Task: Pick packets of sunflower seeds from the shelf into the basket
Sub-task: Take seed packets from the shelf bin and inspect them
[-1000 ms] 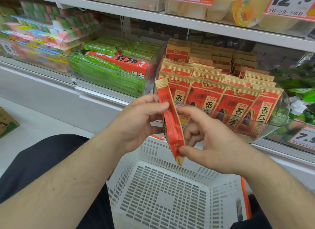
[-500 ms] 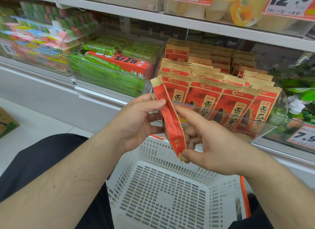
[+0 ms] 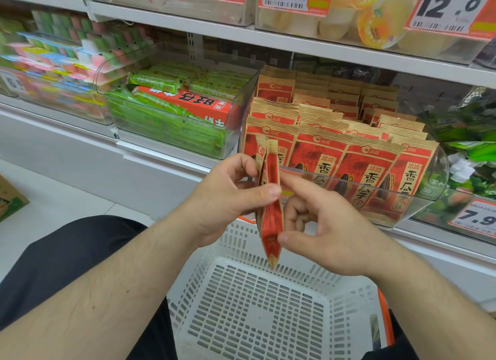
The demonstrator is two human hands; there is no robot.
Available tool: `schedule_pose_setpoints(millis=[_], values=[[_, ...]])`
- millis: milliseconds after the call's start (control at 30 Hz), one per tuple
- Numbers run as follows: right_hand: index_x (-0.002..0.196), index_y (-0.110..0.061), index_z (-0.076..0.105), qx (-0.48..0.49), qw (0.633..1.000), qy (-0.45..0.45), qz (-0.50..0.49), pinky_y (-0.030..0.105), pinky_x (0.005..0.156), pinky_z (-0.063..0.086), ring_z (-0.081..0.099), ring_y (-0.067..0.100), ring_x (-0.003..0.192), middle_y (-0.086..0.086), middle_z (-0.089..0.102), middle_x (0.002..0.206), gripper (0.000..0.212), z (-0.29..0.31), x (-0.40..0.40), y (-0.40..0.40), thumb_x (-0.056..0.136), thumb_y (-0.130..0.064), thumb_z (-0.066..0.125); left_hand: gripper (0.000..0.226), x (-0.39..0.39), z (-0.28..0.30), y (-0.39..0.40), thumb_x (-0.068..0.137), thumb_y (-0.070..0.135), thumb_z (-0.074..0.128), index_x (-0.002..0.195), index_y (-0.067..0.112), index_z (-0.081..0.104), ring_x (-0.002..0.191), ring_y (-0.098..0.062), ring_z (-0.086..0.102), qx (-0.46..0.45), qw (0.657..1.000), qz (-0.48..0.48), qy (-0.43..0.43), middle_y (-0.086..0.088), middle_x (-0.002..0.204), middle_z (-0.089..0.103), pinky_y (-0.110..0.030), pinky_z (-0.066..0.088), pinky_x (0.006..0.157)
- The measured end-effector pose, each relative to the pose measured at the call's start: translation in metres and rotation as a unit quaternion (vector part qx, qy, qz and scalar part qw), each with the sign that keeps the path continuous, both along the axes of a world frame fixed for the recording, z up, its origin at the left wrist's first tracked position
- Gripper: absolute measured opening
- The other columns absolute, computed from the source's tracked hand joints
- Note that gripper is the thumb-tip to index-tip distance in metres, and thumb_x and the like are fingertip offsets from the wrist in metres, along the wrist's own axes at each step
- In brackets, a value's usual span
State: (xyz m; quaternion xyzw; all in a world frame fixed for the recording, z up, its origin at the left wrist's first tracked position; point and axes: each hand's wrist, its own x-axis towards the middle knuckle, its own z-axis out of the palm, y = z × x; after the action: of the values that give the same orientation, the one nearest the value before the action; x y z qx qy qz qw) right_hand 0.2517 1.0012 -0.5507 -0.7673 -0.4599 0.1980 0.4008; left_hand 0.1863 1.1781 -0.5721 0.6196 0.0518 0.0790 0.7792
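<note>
Red and tan sunflower seed packets (image 3: pixel 357 169) stand in rows in a clear bin (image 3: pixel 418 206) on the shelf. I hold packets (image 3: pixel 271 198) edge-on above the white plastic basket (image 3: pixel 257 314); two tan top edges show, so it looks like two packets together. My left hand (image 3: pixel 228 198) pinches their upper part between thumb and fingers. My right hand (image 3: pixel 319 225) pinches the lower part, thumb near the bottom. The basket has nothing in it.
A clear bin (image 3: pixel 241 91) of green wrapped snacks and a red box (image 3: pixel 188 102) stands left of the seeds. Pastel packs (image 3: pixel 53 64) lie further left. Price tags (image 3: pixel 475 217) hang on the shelf edges. An orange basket handle (image 3: pixel 386 322) shows at right.
The held packets have turned more upright and edge-on. My left thumb has slid across their front, and a second tan top edge shows now.
</note>
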Motion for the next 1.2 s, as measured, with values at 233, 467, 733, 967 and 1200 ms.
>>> schedule_pose_setpoints(millis=[233,467,733,967,1200], values=[[0.137,-0.02,0.052,0.111,0.982,0.15,-0.022,0.033,0.063,0.051,0.057,0.014,0.06,-0.002,0.062,0.068,0.068,-0.001,0.003,0.001,0.072,-0.034,0.065,0.058,-0.003,-0.003,0.003,0.054,0.02,0.085,0.087,0.017,0.038,0.094,-0.02,0.06,0.146,0.988,0.006,-0.057,-0.012,0.103,0.065,-0.037,0.054,0.086],[0.108,-0.005,0.065,0.155,0.965,0.197,-0.077,0.031,0.054,0.048,0.056,0.031,0.061,0.033,0.06,0.079,0.055,-0.002,0.004,0.004,0.071,-0.046,0.064,0.051,-0.004,-0.007,0.0,0.062,0.004,0.081,0.092,0.011,0.039,0.12,-0.021,0.055,0.272,0.959,-0.012,-0.078,-0.002,0.115,0.058,-0.039,0.048,0.099],[0.085,-0.002,0.063,0.166,0.953,0.227,-0.11,0.027,0.047,0.046,0.056,0.015,0.051,0.008,0.061,0.06,0.022,0.001,0.005,0.004,0.076,-0.023,0.064,0.046,-0.002,-0.011,-0.004,0.065,0.003,0.08,0.094,0.01,0.045,0.12,-0.031,0.052,0.36,0.923,-0.032,-0.134,-0.005,0.119,0.053,-0.053,0.044,0.097],[0.087,0.007,0.06,0.179,0.951,0.222,-0.122,0.03,0.05,0.049,0.059,0.021,0.051,0.013,0.065,0.064,0.038,0.003,0.003,0.006,0.08,-0.03,0.063,0.044,0.0,-0.012,-0.006,0.064,-0.006,0.075,0.093,0.005,0.043,0.105,-0.034,0.056,0.374,0.911,-0.042,-0.171,-0.01,0.116,0.053,-0.053,0.045,0.094],[0.083,0.01,0.059,0.19,0.951,0.212,-0.121,0.028,0.051,0.05,0.059,0.016,0.049,0.007,0.064,0.058,0.04,0.004,0.001,0.007,0.08,-0.031,0.063,0.045,-0.001,-0.011,-0.008,0.065,-0.01,0.075,0.093,0.007,0.043,0.099,-0.03,0.059,0.369,0.912,-0.05,-0.171,-0.006,0.115,0.055,-0.05,0.046,0.096]])
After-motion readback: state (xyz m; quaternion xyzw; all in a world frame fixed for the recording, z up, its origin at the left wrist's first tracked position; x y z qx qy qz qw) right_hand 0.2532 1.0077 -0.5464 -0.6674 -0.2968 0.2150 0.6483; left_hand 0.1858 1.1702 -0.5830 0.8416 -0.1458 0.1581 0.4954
